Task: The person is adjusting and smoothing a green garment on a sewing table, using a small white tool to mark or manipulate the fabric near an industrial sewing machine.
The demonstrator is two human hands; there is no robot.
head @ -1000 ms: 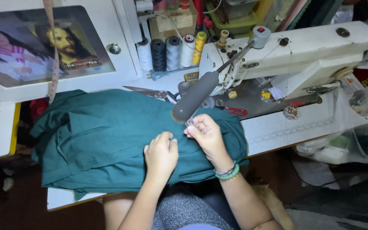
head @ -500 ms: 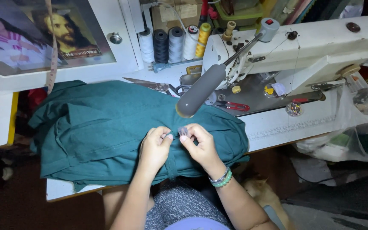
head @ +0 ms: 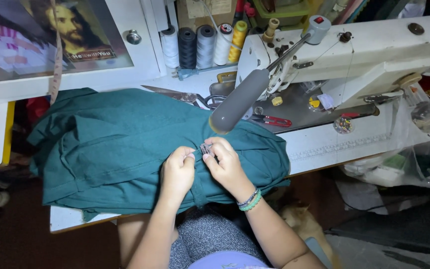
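A dark green garment (head: pixel 120 149) lies bunched over the sewing table in front of me. My left hand (head: pixel 177 172) pinches a fold of the fabric at its middle. My right hand (head: pixel 225 162), with beaded bracelets on the wrist, holds a small silvery metal piece (head: pixel 205 148) against the same spot, fingertips touching those of the left hand. What exactly the small piece is I cannot tell. Just above the hands hangs the grey lamp head (head: pixel 232 104) of the sewing machine.
A white sewing machine (head: pixel 354 55) stands at the right on the white table (head: pixel 324 147). Several thread spools (head: pixel 200 45) line the back. Scissors (head: pixel 185 95) and a red-handled snipper (head: pixel 274 120) lie near the machine. A framed picture (head: pixel 51 35) leans at back left. Plastic bags (head: pixel 414 164) sit right.
Both hands have drawn closer together on the fabric and shifted slightly up toward the lamp head; the fingertips now meet around the small metal piece.
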